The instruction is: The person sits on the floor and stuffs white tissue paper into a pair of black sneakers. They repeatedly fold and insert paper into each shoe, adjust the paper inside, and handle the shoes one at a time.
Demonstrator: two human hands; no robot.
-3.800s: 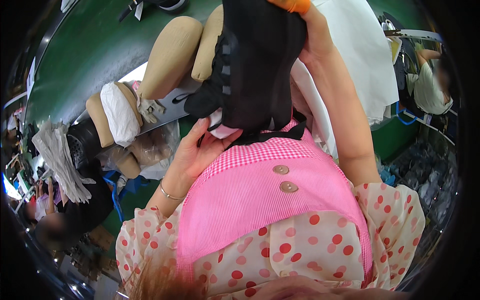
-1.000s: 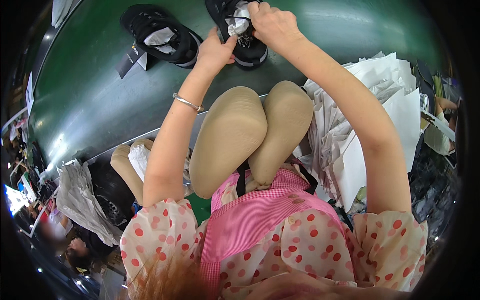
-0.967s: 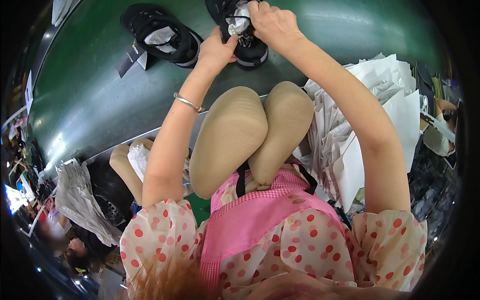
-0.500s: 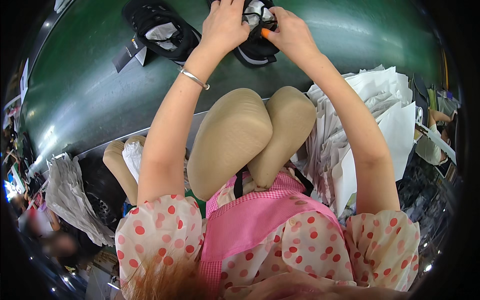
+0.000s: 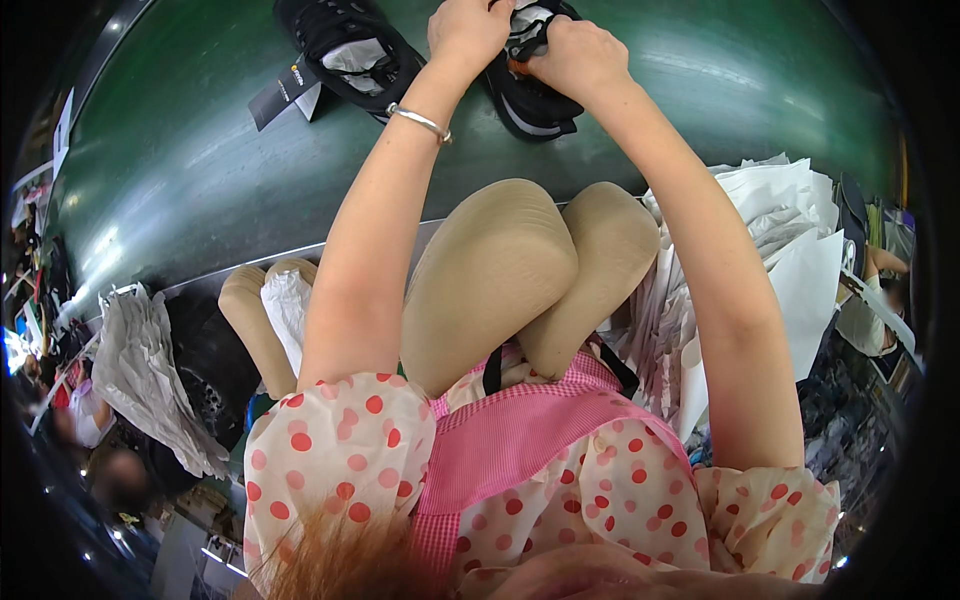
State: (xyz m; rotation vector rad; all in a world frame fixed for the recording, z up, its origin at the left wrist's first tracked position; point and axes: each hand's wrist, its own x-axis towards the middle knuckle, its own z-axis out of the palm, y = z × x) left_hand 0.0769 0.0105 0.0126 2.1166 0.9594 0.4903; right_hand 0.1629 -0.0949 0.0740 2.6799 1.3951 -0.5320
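A black shoe [image 5: 530, 95] lies on the green table [image 5: 200, 170] at the top middle, with white paper [image 5: 532, 17] in its opening. My left hand [image 5: 468, 30] and my right hand [image 5: 575, 55] both grip this shoe at its opening, fingers on the paper. A silver bracelet [image 5: 420, 122] circles my left wrist. A second black shoe [image 5: 350, 50] with white paper inside lies to the left, with a black and white hang tag [image 5: 285, 92] beside it.
Two tan shoe-shaped forms [image 5: 520, 270] stand against my pink apron. Another tan form with white paper [image 5: 270, 320] sits lower left. Crumpled grey paper [image 5: 150, 380] lies at the left, a stack of white paper sheets [image 5: 780, 260] at the right.
Both hands have pushed farther up and onto the shoe's opening. The shoes have shifted toward the top edge of the view.
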